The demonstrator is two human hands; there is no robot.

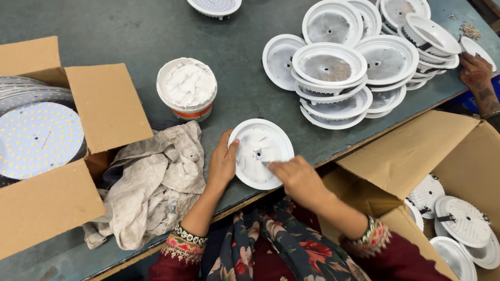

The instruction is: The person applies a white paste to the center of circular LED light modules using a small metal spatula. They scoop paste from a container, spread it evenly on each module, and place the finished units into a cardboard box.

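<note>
A round white housing [260,153], smeared inside with white paste, lay at the desk's [156,31] near edge. The left hand [223,162] clasped its left rim; the right hand [296,177] pinched what seemed a small spreader.

The round housing [260,153] lies between the cloth [156,182], left, and the open carton [416,151], right.
</note>
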